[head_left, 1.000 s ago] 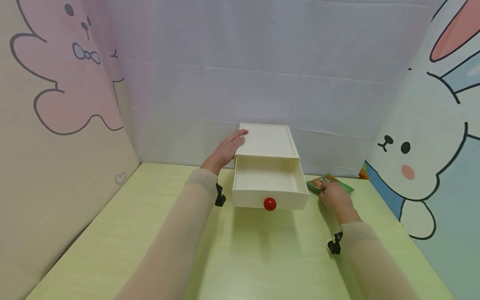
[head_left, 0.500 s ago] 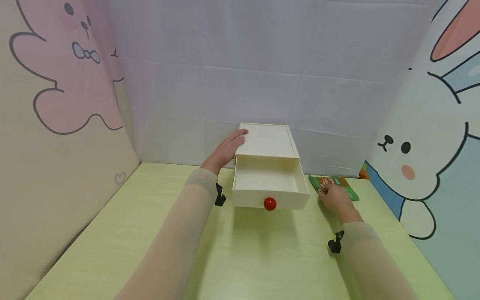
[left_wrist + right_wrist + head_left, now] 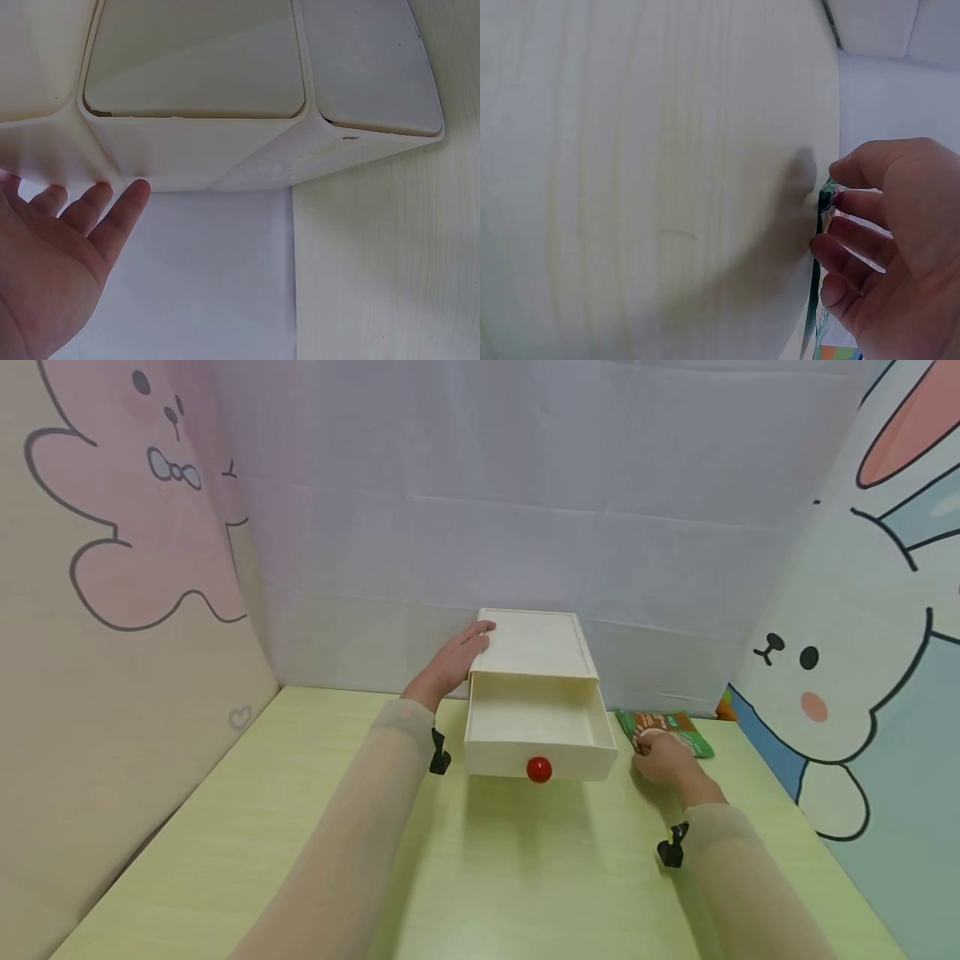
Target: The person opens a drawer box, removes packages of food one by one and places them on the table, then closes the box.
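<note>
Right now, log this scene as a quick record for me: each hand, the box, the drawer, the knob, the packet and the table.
Left hand: fingers against the left side and top edge of the box
Right hand: pinches the near edge of the packet
Box: white, near the back wall
Drawer: pulled open
Knob: red, round, on the drawer front
Packet: green and brown, right of the box
Table: pale green

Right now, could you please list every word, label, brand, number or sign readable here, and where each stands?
No text can be read.
Green packet at the right hand: pale lettering, too small and blurred to read.
White drawer box: no lettering visible.
Left wall and right wall: cartoon drawings, no words visible.
</note>
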{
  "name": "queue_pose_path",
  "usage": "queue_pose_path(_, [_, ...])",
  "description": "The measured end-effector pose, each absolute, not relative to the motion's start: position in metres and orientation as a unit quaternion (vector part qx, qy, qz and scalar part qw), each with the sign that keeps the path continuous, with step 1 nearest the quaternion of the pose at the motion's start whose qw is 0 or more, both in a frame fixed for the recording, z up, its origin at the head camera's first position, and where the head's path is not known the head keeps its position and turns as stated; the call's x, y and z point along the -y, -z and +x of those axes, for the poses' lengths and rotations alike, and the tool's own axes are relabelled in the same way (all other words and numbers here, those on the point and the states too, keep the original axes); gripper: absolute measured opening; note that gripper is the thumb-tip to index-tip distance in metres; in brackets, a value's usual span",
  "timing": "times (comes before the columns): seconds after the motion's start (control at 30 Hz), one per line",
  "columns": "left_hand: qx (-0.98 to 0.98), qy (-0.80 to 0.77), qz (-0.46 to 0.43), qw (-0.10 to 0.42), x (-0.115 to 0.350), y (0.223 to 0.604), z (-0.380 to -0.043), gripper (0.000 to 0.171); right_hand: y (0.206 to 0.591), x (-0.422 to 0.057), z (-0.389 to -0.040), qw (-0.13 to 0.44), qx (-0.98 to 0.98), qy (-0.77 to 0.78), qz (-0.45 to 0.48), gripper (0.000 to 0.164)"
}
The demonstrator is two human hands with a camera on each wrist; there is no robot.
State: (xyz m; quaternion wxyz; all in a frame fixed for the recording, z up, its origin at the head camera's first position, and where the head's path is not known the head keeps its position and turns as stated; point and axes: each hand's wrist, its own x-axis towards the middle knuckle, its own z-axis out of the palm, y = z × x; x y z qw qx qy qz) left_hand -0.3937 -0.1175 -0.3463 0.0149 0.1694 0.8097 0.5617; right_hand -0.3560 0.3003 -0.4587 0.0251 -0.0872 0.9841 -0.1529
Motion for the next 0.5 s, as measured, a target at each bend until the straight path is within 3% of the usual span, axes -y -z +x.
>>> queue_pose_path(0.17, [-0.809, -0.563, 0.169, 0.014, 0.1173, 0.3465, -0.3924, 0.056, 0.4575, -0.2983, -0.3529, 0.063, -0.986, 0.138, -0.066, 0.064])
queue_pose_path(0.5, [-0.815, -0.555, 0.166, 0.009, 0.1166, 0.3466, -0.3927, 0.056, 0.4555, -0.2999, -0.3524, 0.079, -0.986, 0.139, -0.054, 0.068])
